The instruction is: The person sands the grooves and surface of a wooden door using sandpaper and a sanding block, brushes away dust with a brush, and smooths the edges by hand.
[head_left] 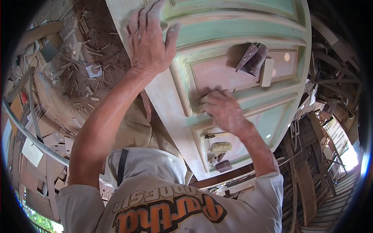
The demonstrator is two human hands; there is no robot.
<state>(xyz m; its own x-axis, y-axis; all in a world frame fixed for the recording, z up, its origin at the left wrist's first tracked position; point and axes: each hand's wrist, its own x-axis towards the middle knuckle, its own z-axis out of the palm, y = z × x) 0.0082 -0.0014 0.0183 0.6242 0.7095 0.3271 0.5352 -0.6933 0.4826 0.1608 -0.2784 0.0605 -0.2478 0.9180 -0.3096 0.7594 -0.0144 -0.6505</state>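
Wooden door (217,72) lies beneath spread left hand (150,44) and curled right hand (224,110).

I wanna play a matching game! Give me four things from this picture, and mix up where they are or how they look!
1. left hand
2. dark folded sheet
3. shirt
4. right hand

A. marked with orange lettering
B. fingers bent, at the pinkish panel
C. thumb apart, over the door
D. beside the pale block

Pairs: 1-C, 2-D, 3-A, 4-B
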